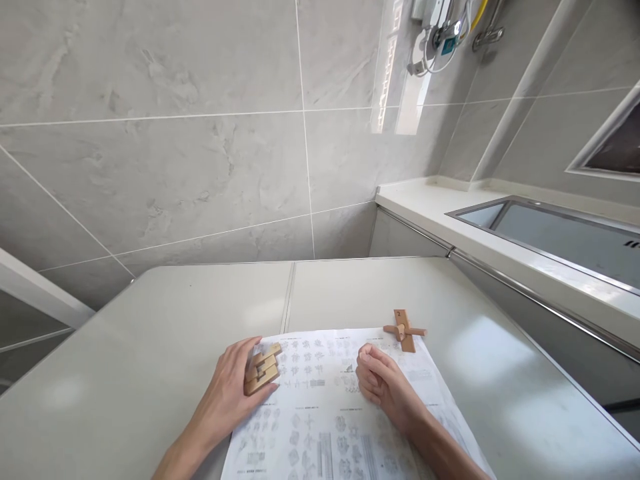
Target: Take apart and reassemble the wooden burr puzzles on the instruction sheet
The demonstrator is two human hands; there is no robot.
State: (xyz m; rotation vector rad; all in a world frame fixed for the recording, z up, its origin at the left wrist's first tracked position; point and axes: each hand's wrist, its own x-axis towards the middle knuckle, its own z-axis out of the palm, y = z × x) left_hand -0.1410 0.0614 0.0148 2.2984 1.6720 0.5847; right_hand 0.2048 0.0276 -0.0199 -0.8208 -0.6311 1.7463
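A printed sheet of diagrams point(325, 413) lies on the grey table point(150, 347). My left hand point(233, 383) rests at the sheet's left edge, its fingers curled round a stack of light wooden puzzle pieces point(262, 369). My right hand point(380, 383) lies on the sheet with the fingers curled into a loose fist, and nothing shows in it. Just beyond that hand, at the sheet's far right corner, stands an assembled wooden cross puzzle point(404, 330), untouched.
A tiled wall point(200, 133) rises behind the table. To the right runs a white counter point(450, 213) with a steel sink point(560, 233). Pipes and a tap fitting point(450, 30) hang on the wall above it. A seam point(287, 293) divides the table top.
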